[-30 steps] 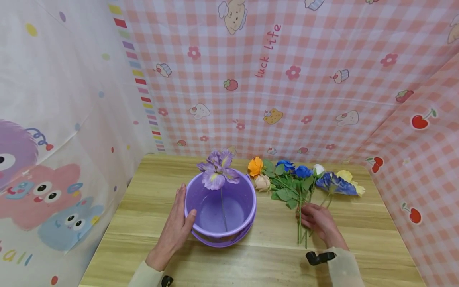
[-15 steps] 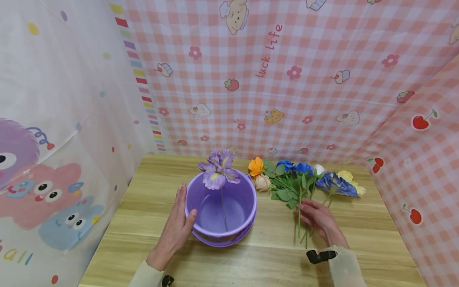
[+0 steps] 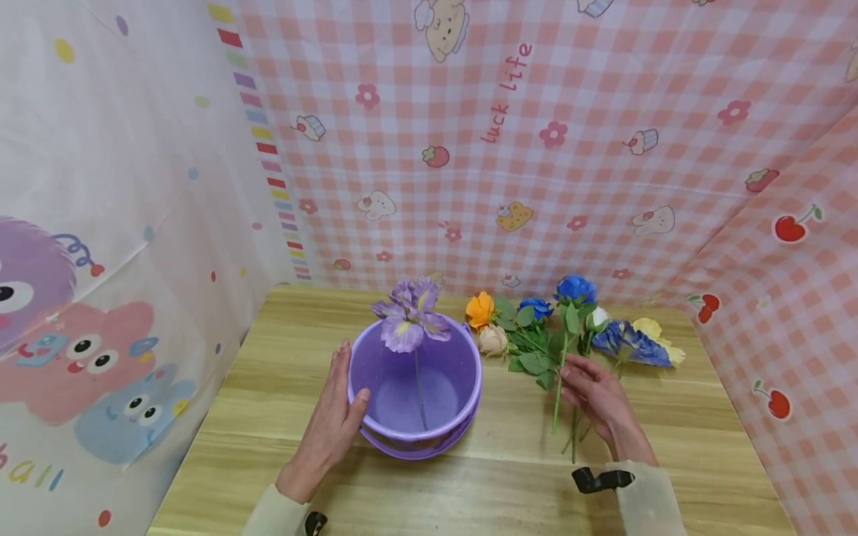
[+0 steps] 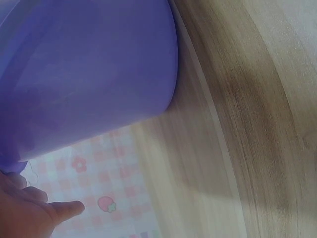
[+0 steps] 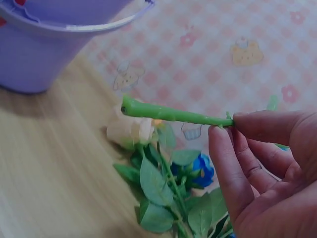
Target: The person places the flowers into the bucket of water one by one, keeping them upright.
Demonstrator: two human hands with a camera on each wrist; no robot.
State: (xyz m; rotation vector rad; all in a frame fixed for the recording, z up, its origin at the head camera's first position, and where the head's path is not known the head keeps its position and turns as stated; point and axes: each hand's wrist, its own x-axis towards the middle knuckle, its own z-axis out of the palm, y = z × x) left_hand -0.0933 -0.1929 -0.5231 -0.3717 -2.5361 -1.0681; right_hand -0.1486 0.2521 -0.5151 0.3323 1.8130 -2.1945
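Note:
A purple bucket [image 3: 382, 391] stands on the table, with a purple iris [image 3: 409, 321] leaning upright inside it. My left hand [image 3: 325, 432] rests against the bucket's left side, fingers extended along the wall and thumb at the rim. To the right of the bucket, my right hand [image 3: 599, 398] pinches the green stem of a blue rose [image 3: 576, 289] between thumb and fingertips. In the right wrist view the cut end of that stem [image 5: 173, 114] points towards the bucket. The rose's head is raised above the other flowers.
Behind the right hand lie an orange rose [image 3: 480, 310], a cream rose [image 3: 492, 340], another blue rose [image 3: 536, 308], a white rose [image 3: 599, 317] and a blue-and-yellow flower [image 3: 633, 344]. Their stems and leaves overlap. Patterned cloth [image 3: 469, 186] hangs behind the wooden table [image 3: 509, 484].
The right hand has lifted the blue rose from among the lying flowers, raising its head and shifting its stem upwards. The left hand has stayed at the bucket.

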